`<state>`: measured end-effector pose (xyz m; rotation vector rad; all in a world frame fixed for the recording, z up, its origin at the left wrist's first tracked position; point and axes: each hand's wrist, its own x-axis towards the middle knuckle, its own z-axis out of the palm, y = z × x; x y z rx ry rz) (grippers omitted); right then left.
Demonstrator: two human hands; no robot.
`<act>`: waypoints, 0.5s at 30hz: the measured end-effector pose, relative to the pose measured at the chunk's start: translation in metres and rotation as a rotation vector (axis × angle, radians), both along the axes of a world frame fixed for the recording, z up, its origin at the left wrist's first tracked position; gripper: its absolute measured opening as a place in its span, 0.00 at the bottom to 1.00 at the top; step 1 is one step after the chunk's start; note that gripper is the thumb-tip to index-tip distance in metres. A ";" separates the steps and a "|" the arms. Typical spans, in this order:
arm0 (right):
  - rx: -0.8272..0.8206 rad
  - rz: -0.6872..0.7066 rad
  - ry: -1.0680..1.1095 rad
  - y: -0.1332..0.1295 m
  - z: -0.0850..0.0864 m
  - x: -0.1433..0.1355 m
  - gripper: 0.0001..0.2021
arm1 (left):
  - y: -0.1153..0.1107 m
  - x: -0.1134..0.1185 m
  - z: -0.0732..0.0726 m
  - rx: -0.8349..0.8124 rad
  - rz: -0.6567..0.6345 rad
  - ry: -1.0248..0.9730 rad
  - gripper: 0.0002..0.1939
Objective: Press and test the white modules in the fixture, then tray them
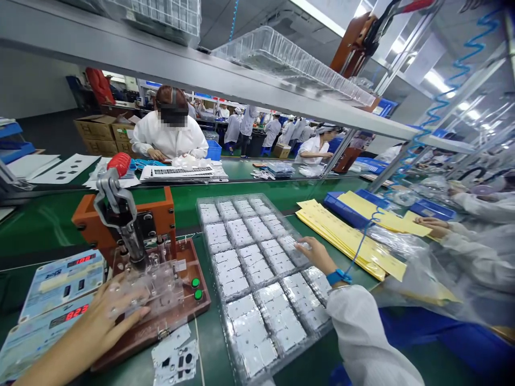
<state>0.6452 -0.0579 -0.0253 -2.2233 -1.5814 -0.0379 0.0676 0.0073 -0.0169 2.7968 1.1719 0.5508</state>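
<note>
My left hand is at the toggle-clamp test fixture, its fingers reaching under the clear plastic plate and the thumb in front. Whatever these fingers hold is hidden. The clamp's red-tipped lever stands upright above. My right hand reaches over the right side of a clear compartment tray filled with thin silvery metal plates. Its fingertips are closed at the edge of one plate in a right-hand compartment. Several loose punched metal plates lie before the fixture.
Two meters with red digits sit left of the fixture. Yellow sheets and a blue bin lie right of the tray. A metal shelf beam crosses overhead. A coiled blue hose hangs at right. Co-workers sit opposite and at right.
</note>
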 end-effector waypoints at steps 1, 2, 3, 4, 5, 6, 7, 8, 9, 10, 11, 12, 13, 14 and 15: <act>-0.018 0.005 -0.002 -0.001 -0.002 0.001 0.14 | 0.000 -0.002 -0.005 0.022 -0.007 -0.016 0.19; -0.035 0.010 -0.005 -0.002 -0.002 0.002 0.13 | 0.001 -0.003 -0.010 0.053 -0.011 -0.038 0.19; -0.050 0.014 -0.009 -0.002 -0.002 0.003 0.13 | 0.002 -0.005 -0.016 0.082 -0.018 -0.055 0.19; -0.066 0.018 -0.015 -0.003 -0.002 0.004 0.13 | 0.003 -0.006 -0.021 0.104 -0.029 -0.063 0.18; -0.081 0.024 -0.021 -0.003 -0.002 0.005 0.13 | 0.004 -0.007 -0.024 0.124 -0.033 -0.069 0.18; -0.098 0.033 -0.027 -0.003 -0.003 0.005 0.15 | 0.005 -0.008 -0.025 0.136 -0.032 -0.071 0.18; -0.115 0.046 -0.033 -0.003 -0.003 0.004 0.17 | 0.005 -0.007 -0.024 0.135 -0.028 -0.065 0.18; -0.132 0.063 -0.037 -0.004 -0.004 0.004 0.20 | 0.004 -0.006 -0.020 0.124 -0.020 -0.058 0.18; -0.149 0.083 -0.040 -0.004 -0.004 0.002 0.22 | 0.003 -0.005 -0.015 0.106 -0.017 -0.048 0.19; -0.164 0.106 -0.042 -0.005 -0.005 0.000 0.24 | 0.000 -0.004 -0.008 0.081 -0.018 -0.038 0.19; -0.177 0.131 -0.043 -0.005 -0.006 -0.001 0.25 | -0.003 -0.002 -0.001 0.047 -0.027 -0.023 0.18; -0.189 0.156 -0.043 -0.006 -0.006 -0.002 0.25 | -0.007 0.000 0.006 0.013 -0.032 -0.010 0.17; -0.200 0.183 -0.042 -0.007 -0.006 -0.003 0.24 | -0.011 0.002 0.012 -0.024 -0.033 0.003 0.16; -0.209 0.207 -0.043 -0.008 -0.006 -0.002 0.23 | -0.015 0.004 0.018 -0.057 -0.029 0.011 0.15; -0.216 0.227 -0.045 -0.008 -0.007 -0.001 0.22 | -0.018 0.006 0.022 -0.092 -0.019 0.015 0.15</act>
